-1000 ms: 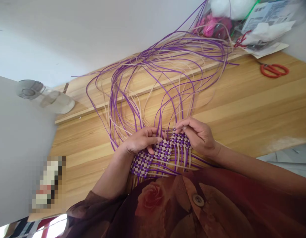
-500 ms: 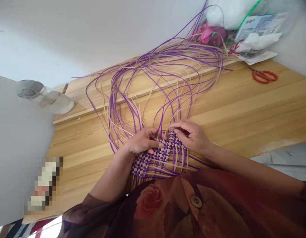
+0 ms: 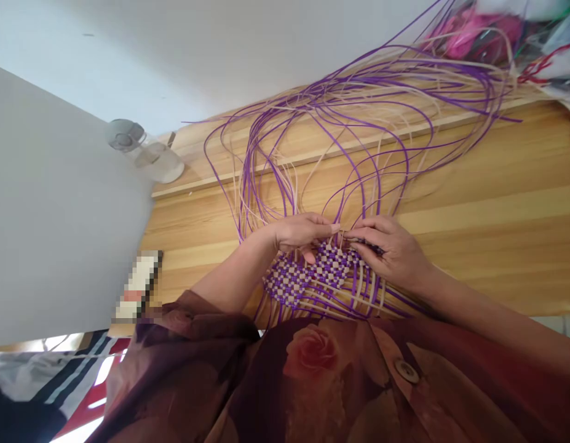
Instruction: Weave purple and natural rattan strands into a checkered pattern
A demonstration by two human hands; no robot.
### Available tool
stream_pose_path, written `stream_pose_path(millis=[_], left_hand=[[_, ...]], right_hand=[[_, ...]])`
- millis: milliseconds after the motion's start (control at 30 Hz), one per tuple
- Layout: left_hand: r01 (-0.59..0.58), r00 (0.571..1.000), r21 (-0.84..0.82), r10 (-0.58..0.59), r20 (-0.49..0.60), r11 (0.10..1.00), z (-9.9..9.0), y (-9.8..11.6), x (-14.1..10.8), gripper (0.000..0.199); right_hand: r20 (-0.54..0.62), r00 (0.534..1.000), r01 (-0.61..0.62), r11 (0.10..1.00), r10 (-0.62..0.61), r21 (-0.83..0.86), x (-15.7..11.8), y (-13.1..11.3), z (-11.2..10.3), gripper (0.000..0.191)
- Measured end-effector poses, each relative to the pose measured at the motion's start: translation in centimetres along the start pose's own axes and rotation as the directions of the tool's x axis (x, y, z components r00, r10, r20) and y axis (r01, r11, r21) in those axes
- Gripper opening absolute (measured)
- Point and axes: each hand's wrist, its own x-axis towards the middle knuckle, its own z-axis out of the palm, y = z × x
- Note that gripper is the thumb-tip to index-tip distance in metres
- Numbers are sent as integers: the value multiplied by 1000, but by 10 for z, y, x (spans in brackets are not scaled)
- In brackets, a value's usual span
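Note:
A checkered purple-and-beige woven piece (image 3: pixel 289 280) lies near my chest at the table's front, with loose strands running from its edges. My left hand (image 3: pixel 303 234) rests over its upper edge, thumb and forefinger pinched on a purple strand (image 3: pixel 339 212). Close beside it on the right, my right hand (image 3: pixel 393 249) pinches a thin beige strand (image 3: pixel 344 237) at the weave's edge with its fingertips. Something dark and narrow shows between its thumb and fingers; I cannot make out what it is. Long purple and beige strands (image 3: pixel 358 80) loop away across the tabletop.
A clear bottle with a grey cap (image 3: pixel 160 161) leans at the back left. Pink material in a plastic bag (image 3: pixel 482 31) and red cord (image 3: pixel 545 64) sit at the back right. A blurred-out object (image 3: pixel 139 286) lies by the left edge of the wooden table (image 3: pixel 497 215).
The view has swung right to left, so everything sits differently and the red scissors are nearly out of frame. My left hand has moved up to the weave's edge, its fingertips now close to my right hand's.

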Motion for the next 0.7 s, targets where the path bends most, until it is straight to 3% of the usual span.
stream_pose_path(millis=[167, 367, 500, 600, 700], left_hand=[[-15, 998, 79, 19, -52, 997, 7, 5, 1, 39], [-51, 996, 28, 53, -77, 998, 13, -10, -1, 41], [-102, 990, 75, 109, -85, 992, 22, -20, -2, 38], [-105, 984, 102, 118, -133, 989, 27, -26, -1, 34], [-96, 990, 99, 105, -95, 990, 27, -29, 1, 29]], right_hand=[[46, 999, 5, 999, -3, -35, 0, 3, 1, 24], [43, 999, 11, 1000, -10, -27, -1, 2, 1, 14], [56, 998, 23, 988, -15, -150, -3, -3, 0, 10], [137, 990, 3, 964, 34, -265, 1, -12, -10, 15], [321, 939, -72, 983, 124, -168, 15, -23, -31, 21]])
